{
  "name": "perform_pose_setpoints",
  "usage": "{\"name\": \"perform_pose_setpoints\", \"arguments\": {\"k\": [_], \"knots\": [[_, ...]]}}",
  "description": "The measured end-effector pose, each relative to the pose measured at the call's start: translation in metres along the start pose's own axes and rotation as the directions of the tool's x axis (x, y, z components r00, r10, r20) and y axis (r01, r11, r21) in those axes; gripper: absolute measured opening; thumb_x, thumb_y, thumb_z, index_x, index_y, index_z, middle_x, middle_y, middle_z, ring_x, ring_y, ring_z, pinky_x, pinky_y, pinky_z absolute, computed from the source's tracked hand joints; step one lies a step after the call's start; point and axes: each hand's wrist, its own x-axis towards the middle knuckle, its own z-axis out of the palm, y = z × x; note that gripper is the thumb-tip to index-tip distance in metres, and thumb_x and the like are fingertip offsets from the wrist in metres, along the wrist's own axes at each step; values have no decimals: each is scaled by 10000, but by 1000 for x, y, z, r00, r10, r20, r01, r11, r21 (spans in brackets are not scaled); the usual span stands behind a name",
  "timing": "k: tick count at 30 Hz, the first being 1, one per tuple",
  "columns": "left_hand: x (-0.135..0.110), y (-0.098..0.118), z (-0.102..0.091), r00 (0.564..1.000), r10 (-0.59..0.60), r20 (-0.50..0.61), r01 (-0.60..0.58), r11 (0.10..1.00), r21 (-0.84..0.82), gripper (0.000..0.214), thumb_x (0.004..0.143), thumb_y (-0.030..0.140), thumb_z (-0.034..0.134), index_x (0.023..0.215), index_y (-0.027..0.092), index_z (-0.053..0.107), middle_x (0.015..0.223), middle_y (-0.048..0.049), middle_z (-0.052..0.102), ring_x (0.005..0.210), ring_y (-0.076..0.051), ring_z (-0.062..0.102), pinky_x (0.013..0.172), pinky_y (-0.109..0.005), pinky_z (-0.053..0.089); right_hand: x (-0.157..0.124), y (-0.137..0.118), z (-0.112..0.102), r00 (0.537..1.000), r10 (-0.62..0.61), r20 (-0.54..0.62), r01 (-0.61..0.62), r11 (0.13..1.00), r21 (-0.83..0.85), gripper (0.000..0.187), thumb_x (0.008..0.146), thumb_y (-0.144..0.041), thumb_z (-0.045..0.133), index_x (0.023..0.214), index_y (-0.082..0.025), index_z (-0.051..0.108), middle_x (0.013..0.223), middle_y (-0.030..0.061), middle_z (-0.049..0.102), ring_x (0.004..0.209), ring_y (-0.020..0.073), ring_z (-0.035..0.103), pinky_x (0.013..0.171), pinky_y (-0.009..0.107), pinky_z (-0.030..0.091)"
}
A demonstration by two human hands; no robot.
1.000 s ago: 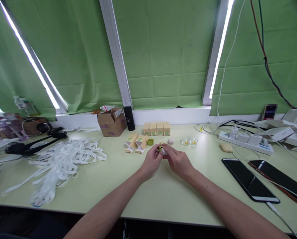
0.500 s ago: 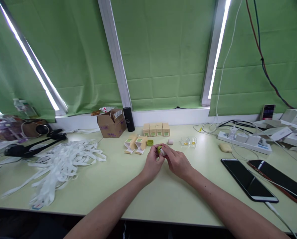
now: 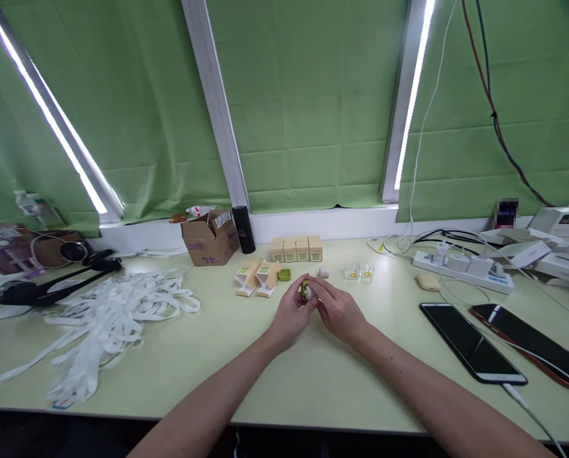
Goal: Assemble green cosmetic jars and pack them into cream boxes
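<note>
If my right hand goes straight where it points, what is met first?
Your right hand would probably meet the small green object first, then your left hand; depth there is unclear.

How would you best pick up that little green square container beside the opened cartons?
I'd probably reach from above on the near side and pinch the green container by its near and far walls. It looks squarish, so those walls should oppose each other; the opened cartons crowd its left, while the kraft boxes stand behind it.
</note>
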Motion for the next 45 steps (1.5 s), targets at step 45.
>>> {"name": "perform_pose_setpoints", "arguments": {"k": [45], "knots": [[7, 4, -5, 998, -48, -37, 42, 989, -139, 589, 851, 542, 761, 1284, 169, 617, 943, -70, 712, 815, -190, 698, 763, -329, 602, -1, -1, 3, 970, 242, 27, -238, 920, 310, 622, 981, -218, 596, 1555, -289, 367, 1294, 122, 673, 902, 234, 734, 843, 460, 662]]}}
